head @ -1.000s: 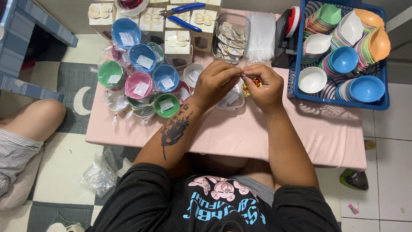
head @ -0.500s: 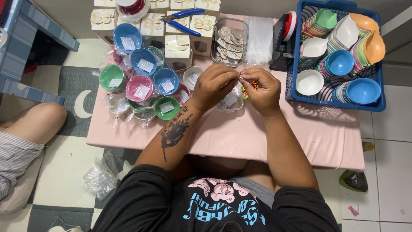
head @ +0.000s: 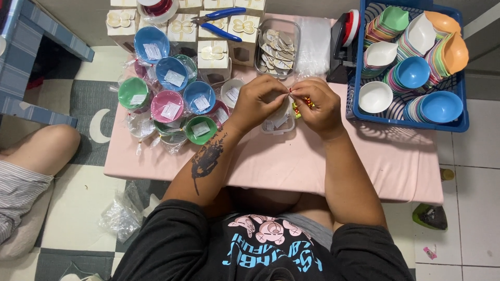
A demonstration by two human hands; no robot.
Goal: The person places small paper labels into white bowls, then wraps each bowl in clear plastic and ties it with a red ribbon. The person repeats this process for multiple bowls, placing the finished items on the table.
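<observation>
My left hand (head: pixel 263 100) and my right hand (head: pixel 319 105) meet fingertip to fingertip over the pink table (head: pixel 375 161). Between them they pinch a thin red and gold twist tie (head: pixel 301 100) on a small clear-wrapped packet (head: pixel 280 118), mostly hidden under my hands. Left of my left hand lies a pile of wrapped small bowls (head: pixel 169 104) in blue, pink and green, each with a white label. A clear tub of paper tags (head: pixel 277 47) stands just beyond my hands.
A blue basket (head: pixel 409 120) of stacked coloured and white bowls fills the table's right end. Small white gift boxes (head: pixel 213 56) and blue-handled pliers (head: pixel 219 23) lie at the back. Another person's bare knee (head: pixel 44 151) rests on the floor at left, near loose plastic bags (head: pixel 122 213).
My hands stay together at the same spot; the fingers have shifted slightly on the tie. The view has drifted a little.
</observation>
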